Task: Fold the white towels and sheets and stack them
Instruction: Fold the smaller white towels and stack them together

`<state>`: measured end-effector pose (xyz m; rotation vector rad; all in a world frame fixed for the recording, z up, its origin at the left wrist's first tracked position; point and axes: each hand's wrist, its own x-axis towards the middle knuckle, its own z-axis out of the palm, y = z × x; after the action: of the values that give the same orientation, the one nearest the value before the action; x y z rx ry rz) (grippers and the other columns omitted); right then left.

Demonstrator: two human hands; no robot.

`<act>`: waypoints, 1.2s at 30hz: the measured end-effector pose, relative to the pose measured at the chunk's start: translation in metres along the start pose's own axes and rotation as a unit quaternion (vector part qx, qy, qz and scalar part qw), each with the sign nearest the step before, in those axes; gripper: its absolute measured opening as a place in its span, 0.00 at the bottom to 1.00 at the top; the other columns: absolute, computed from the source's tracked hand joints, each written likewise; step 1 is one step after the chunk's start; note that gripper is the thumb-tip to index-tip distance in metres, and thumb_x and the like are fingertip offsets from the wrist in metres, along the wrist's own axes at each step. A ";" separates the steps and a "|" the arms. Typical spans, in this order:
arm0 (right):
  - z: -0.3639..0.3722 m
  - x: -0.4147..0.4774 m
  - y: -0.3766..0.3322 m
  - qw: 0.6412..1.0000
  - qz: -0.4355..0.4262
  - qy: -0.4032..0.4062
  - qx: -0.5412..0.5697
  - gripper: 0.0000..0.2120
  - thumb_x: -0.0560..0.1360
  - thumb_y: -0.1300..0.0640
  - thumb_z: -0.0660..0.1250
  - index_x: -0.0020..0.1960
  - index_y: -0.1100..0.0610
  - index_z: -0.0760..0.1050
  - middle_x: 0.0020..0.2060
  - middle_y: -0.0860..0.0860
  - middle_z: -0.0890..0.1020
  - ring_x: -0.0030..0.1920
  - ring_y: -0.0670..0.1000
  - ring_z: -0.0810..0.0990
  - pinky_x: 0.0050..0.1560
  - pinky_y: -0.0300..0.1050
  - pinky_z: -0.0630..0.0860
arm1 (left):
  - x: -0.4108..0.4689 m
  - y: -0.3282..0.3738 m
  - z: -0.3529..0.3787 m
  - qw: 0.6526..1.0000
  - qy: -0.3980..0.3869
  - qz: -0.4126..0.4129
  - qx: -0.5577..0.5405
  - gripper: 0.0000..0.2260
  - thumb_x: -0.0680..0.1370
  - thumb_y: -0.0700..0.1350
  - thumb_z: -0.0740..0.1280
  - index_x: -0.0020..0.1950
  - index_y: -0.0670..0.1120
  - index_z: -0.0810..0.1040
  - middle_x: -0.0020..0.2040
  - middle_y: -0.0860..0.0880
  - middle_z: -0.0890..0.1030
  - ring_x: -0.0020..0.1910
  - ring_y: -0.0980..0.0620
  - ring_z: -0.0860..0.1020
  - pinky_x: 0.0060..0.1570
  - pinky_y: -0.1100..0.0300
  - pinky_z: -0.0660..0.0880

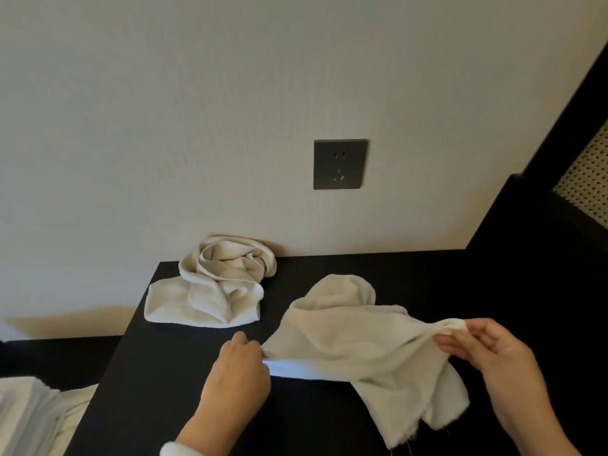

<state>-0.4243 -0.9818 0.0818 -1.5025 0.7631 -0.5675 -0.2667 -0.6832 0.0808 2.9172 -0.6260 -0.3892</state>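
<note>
Two hands are holding one white towel that is partly lying on the dark table. The left hand is pinching its near edge tight, and the right hand is pinching a bunched-up corner, lifting it a little. A second towel is lying crumpled by the wall. The right side is hanging loose and scrunched, so the fold may be coming out crooked or slipping free.

I see 2 plain cream-white cloths: the held towel and the crumpled towel. The table is black, the socket dark grey, the woven panel dotted beige.
</note>
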 end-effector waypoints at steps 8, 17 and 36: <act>0.006 0.003 0.008 1.000 -0.001 0.020 0.005 0.09 0.73 0.66 0.71 0.51 0.57 0.80 0.43 0.54 0.86 0.44 0.53 0.86 0.44 0.39 0.82 | 0.020 0.000 -0.002 0.994 0.034 -0.056 -0.086 0.04 0.81 0.47 0.62 0.51 0.49 0.75 0.46 0.53 0.75 0.43 0.57 0.75 0.41 0.65 0.70; 0.000 0.010 -0.032 0.994 -0.087 0.046 -0.051 0.10 0.77 0.64 0.68 0.43 0.50 0.81 0.36 0.51 0.85 0.37 0.48 0.85 0.39 0.37 0.81 | 0.020 -0.002 -0.047 0.977 0.089 -0.039 -0.190 0.06 0.81 0.44 0.62 0.45 0.54 0.75 0.39 0.52 0.79 0.36 0.56 0.78 0.39 0.60 0.77; -0.017 0.011 -0.212 0.973 -0.207 -0.092 -0.037 0.07 0.77 0.63 0.67 0.55 0.60 0.78 0.34 0.62 0.84 0.34 0.60 0.84 0.38 0.46 0.83 | -0.028 -0.029 -0.286 0.875 0.060 0.056 -0.476 0.03 0.70 0.33 0.73 0.43 0.37 0.83 0.33 0.40 0.79 0.27 0.53 0.77 0.28 0.67 0.76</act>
<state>-0.4032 -1.0049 0.2925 -1.7693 0.3291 -0.7023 -0.2012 -0.6240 0.3557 1.9301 -0.4053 -0.3579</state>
